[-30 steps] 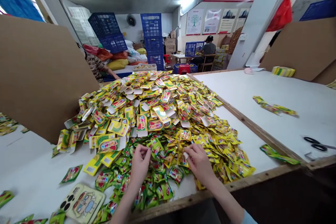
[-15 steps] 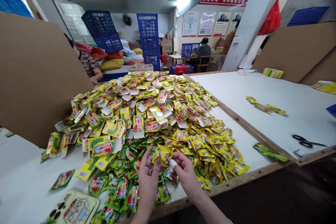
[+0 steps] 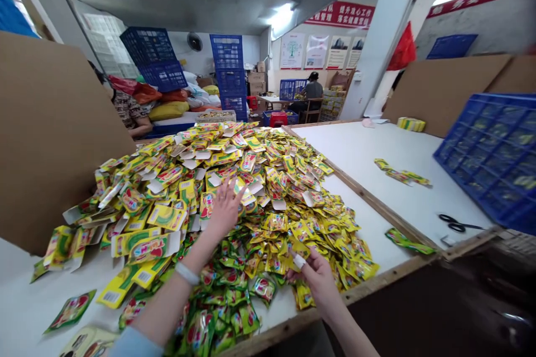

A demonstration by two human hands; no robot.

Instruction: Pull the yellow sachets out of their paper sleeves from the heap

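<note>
A big heap of yellow and green sachets (image 3: 318, 234) and flat yellow cartons (image 3: 167, 178) covers the white table (image 3: 25, 301). My left hand (image 3: 225, 204) is stretched out over the cartons in the middle of the heap, fingers spread, touching a carton. My right hand (image 3: 317, 274) is near the front edge, fingers pinched on yellow sachets (image 3: 298, 252). Green sachets (image 3: 234, 312) lie below and between my arms.
Brown cardboard sheets (image 3: 50, 134) stand at left and back right. A blue crate (image 3: 494, 156) sits at right, scissors (image 3: 454, 223) beside it. A wooden strip (image 3: 377, 206) divides two tabletops. Other people sit at far left and at the back. Blue crates are stacked behind.
My left hand has left the sachet that both hands held and reached forward onto the cartons. My right hand has dropped toward the front edge with sachets. The view has swung right, showing the blue crate.
</note>
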